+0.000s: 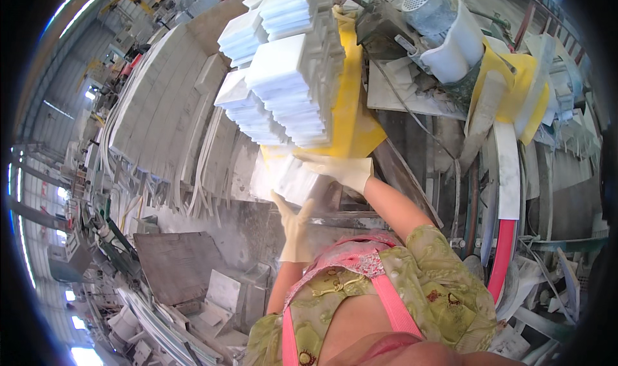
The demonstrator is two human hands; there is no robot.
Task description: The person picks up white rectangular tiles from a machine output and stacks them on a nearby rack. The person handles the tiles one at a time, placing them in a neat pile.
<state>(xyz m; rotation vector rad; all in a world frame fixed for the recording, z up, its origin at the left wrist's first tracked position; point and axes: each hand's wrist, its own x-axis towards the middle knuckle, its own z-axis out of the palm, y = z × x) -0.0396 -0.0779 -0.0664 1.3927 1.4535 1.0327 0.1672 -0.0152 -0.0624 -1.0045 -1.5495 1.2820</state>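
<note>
A short stack of white stone tiles (288,178) lies in front of me, between my two hands. My left hand (294,227), in a cream glove, is at its near edge with thumb and fingers spread in a V. Stretched out along the stack's far right side, my right hand (341,171) wears the same kind of glove, its fingers flat against the tiles. Just beyond rises a taller group of stacked white tiles (278,63), in several columns. Under those columns is a yellow sheet (351,124).
Long grey slabs (151,102) lean to the left. At the back right are a motor (425,7) and a white plastic container (454,47). Yellow sheeting (515,86) hangs farther right. A brown board (177,266) and broken stone pieces lie at lower left.
</note>
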